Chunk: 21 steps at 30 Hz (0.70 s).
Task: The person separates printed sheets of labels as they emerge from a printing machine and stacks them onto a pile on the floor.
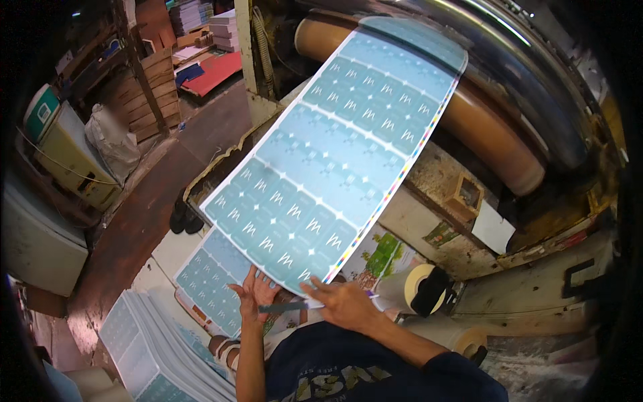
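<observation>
A long printed sheet (288, 194), blue-green with rows of white marks, slopes down from the rollers toward me. At its near edge is my left hand (256, 293), open with its fingers spread and the fingertips by the underside of the sheet. My right hand (345, 307) is closed at the sheet's near right corner, its fingers touching that corner. It holds a long, flat, grey knife-like blade (284, 307), which points left toward my left palm. A purple end shows on the other side of the right hand; the exact kind of tool cannot be made out.
A shiny metal roller (529, 74) and a brown roller (495, 137) stand ahead. Below left lie another printed sheet (211, 281) and a thick stack of printed sheets (144, 355). A film roll (418, 288) sits at my right, beside the machine's side panel (536, 295).
</observation>
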### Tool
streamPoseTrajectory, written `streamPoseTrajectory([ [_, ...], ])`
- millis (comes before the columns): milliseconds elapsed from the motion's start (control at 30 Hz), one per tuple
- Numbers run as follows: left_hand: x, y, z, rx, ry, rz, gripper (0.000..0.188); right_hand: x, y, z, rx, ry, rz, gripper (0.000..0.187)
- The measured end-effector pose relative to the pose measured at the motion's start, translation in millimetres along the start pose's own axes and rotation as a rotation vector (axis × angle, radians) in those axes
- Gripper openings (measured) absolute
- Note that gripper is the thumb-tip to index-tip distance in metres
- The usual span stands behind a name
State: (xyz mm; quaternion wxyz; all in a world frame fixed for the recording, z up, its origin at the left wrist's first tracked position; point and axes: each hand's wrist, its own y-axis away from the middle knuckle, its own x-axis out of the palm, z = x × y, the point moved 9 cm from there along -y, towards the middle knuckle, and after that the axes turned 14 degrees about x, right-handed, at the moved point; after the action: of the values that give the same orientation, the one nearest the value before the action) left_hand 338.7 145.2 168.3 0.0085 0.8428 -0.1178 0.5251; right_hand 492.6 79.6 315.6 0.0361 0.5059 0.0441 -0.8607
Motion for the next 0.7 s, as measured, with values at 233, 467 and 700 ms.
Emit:
streamPoseTrajectory([
  [233,21.4,-10.6,-8.9,0.117,-0.516,-0.273,0.045,25.0,-7.8,-17.9,-0.122,-0.456,0.203,0.03],
  [467,-14.9,34.2,-52.7,0.167,-0.584,-0.335,0.045,-83.9,-31.2,-118.5,0.454,-0.778,0.391,0.031],
  [700,-40.1,53.0,-76.9,0.084,-0.695,-0.337,0.041,-280.2,-84.3,-288.3,0.408,-0.947,-0.812,0.032],
])
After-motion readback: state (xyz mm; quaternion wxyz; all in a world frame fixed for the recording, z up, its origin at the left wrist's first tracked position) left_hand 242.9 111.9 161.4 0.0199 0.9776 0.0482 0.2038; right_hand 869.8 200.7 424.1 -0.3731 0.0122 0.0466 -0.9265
